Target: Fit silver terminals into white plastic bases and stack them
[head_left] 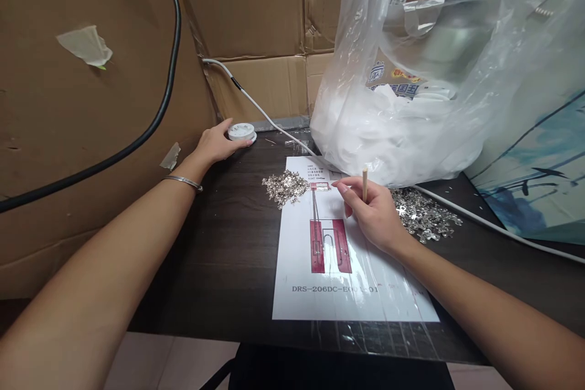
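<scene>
At the back left of the table, my left hand [218, 142] has its thumb and fingers round the side of a small white round plastic piece [241, 131]. It sits low, at the table surface. My right hand [372, 210] is closed round a thin wooden stick [364, 184], which stands nearly upright out of the fist; its lower end is hidden. Below that hand lies a printed sheet [292, 304] with a red-and-grey drawing and lettering. A pile of small shiny metal pieces [286, 187] overlaps the sheet's upper left edge. Another metal pile [427, 213] lies right of my right hand.
A large clear plastic bag [397, 134] with white contents stands at the back right. A white cable [269, 119] crosses the dark table [219, 244] behind the sheet. Cardboard [256, 6] walls the back and left, with a black cable [171, 67] hanging in front.
</scene>
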`<action>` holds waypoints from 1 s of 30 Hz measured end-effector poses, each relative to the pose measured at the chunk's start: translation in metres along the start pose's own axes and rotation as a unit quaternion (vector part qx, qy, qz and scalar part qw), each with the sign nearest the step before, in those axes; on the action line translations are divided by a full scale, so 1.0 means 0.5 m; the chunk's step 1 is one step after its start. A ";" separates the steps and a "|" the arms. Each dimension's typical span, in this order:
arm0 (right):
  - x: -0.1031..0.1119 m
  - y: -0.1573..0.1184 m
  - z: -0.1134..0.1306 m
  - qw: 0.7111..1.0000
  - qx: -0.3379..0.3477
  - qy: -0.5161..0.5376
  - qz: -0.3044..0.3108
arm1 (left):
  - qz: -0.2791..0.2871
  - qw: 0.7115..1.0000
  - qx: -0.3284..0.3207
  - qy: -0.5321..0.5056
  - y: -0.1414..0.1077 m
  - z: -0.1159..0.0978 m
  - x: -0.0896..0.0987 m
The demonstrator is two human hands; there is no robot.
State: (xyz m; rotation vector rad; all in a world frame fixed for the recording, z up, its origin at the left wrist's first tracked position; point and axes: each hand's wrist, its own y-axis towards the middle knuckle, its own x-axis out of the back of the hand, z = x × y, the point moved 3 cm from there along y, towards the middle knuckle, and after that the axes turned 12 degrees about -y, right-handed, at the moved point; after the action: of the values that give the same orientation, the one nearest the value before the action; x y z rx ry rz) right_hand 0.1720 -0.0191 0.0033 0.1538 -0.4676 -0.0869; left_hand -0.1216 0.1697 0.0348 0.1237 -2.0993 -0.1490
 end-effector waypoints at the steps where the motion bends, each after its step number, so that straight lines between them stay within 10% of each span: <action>1: 0.000 0.000 0.000 1.000 0.000 0.000 0.001 | 0.002 1.000 -0.004 -0.001 -0.007 0.002 0.002; 10: -0.002 -0.002 -0.003 1.000 0.000 -0.005 0.002 | -0.043 0.995 -0.004 0.093 -0.089 0.015 -0.006; 30: -0.003 -0.002 -0.002 1.000 0.001 -0.011 0.000 | -0.116 0.984 -0.132 0.028 -0.092 0.041 0.007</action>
State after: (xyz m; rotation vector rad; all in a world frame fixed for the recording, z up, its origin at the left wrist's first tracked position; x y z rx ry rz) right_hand 0.1710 -0.0200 0.0015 0.1541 -0.4893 -0.0885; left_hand -0.1401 0.1248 0.0202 0.2109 -1.9835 -0.5554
